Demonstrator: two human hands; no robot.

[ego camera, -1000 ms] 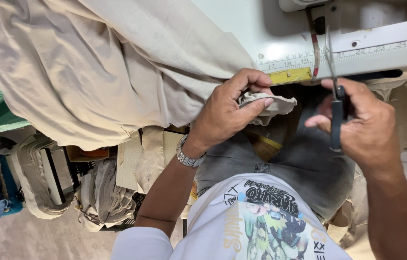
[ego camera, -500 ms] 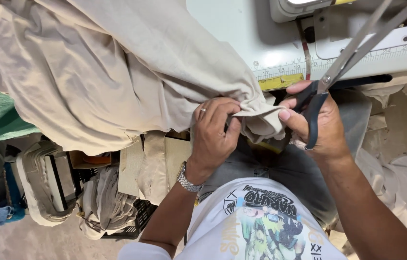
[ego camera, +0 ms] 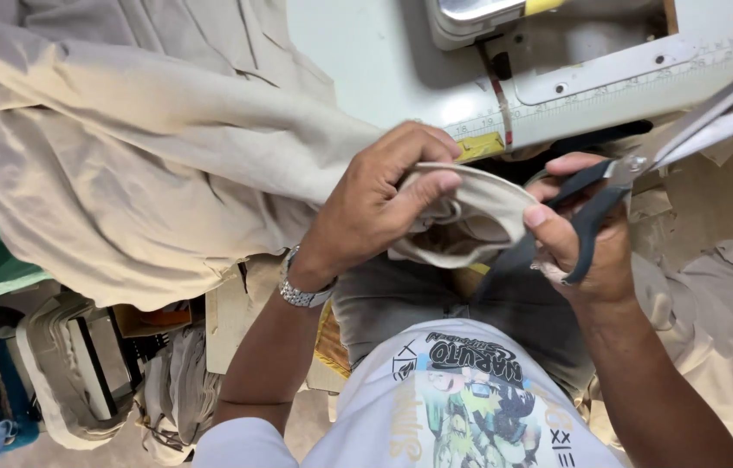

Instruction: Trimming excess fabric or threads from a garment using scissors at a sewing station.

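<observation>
- My left hand [ego camera: 379, 204] is closed around a folded edge of the beige cloth [ego camera: 470, 217], thumb pressing on top, holding it just above my lap.
- My right hand [ego camera: 587, 247] grips the black-handled scissors [ego camera: 644, 165], fingers through the loops; the long blades point up and right, slightly parted.
- The cloth's edge spans between both hands, touching the right fingertips.
- The rest of the cloth piles over the white sewing table [ego camera: 366, 69] to the left.
- A sewing machine [ego camera: 488, 17] stands at the top.
</observation>
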